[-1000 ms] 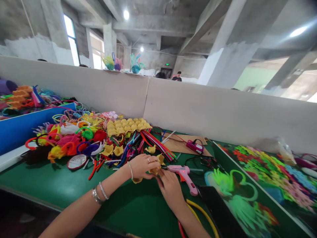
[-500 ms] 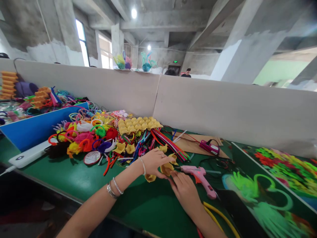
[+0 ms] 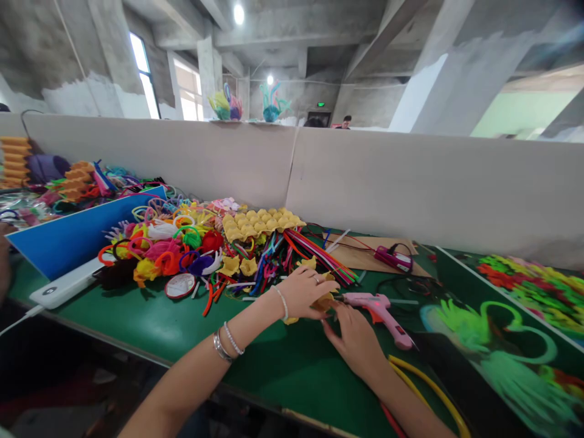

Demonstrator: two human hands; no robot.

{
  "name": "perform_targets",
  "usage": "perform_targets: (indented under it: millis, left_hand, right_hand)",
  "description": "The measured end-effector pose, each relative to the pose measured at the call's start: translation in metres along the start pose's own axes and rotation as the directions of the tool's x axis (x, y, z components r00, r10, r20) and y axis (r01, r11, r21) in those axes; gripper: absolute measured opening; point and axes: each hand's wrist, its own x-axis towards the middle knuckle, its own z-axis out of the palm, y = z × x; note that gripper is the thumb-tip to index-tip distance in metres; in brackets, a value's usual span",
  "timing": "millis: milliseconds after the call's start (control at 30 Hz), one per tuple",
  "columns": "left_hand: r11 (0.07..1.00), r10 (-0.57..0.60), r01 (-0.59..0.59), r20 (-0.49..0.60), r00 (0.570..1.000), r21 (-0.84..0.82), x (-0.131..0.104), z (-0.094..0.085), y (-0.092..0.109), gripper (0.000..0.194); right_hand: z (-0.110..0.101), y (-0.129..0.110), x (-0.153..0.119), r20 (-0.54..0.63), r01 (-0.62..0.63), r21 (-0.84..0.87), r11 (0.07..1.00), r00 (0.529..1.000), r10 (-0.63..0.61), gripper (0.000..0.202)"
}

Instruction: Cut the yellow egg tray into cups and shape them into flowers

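My left hand [image 3: 303, 292], with a ring and bracelets, curves over a yellow egg-carton cup [image 3: 323, 302] and covers much of it. Against the cup's near right side are the bent fingers of my right hand [image 3: 356, 340]. Just right of my fingers lies a pink glue gun [image 3: 385, 313], its nozzle pointing at the cup. More loose cups lie around: one behind my left hand [image 3: 308, 263], one partly hidden under it, and two cups [image 3: 239, 266] farther left. A large yellow egg tray [image 3: 260, 224] rests on coloured pipe cleaners [image 3: 314, 252].
Colourful pipe-cleaner pieces [image 3: 168, 249] heap up at left beside a blue board [image 3: 86, 231] and a white power strip [image 3: 68, 286]. A purple device [image 3: 393, 258] sits on cardboard. At right lie a dark slab [image 3: 447, 371] and a swan picture [image 3: 497, 340]. A grey partition [image 3: 387, 188] stands behind.
The camera view has shifted, so the table's things appear farther right. My left fingers have closed further over the cup, hiding more of it. My right hand stays at its edge.
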Motion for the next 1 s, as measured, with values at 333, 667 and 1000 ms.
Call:
perform_targets:
  millis: [333, 667, 1000]
  left_hand:
    - [0.935, -0.219, 0.204, -0.02, 0.975, -0.289, -0.021, 0.006, 0.015, 0.058]
    - [0.594, -0.55, 0.382, -0.012, 0.835, -0.708, -0.07, -0.003, 0.036, 0.066]
    - [0.474, -0.501, 0.359, 0.089, 0.861, -0.804, -0.077, -0.017, 0.041, 0.075]
  right_hand:
    - [-0.007, -0.003, 0.0, 0.073, 0.021, 0.153, 0.988, 0.997, -0.032, 0.029]
    - [-0.026, -0.014, 0.007, 0.166, 0.131, 0.301, 0.944, 0.968, -0.188, 0.042]
    - [-0.023, -0.014, 0.008, 0.163, 0.182, 0.254, 0.95, 0.96, -0.227, 0.036]
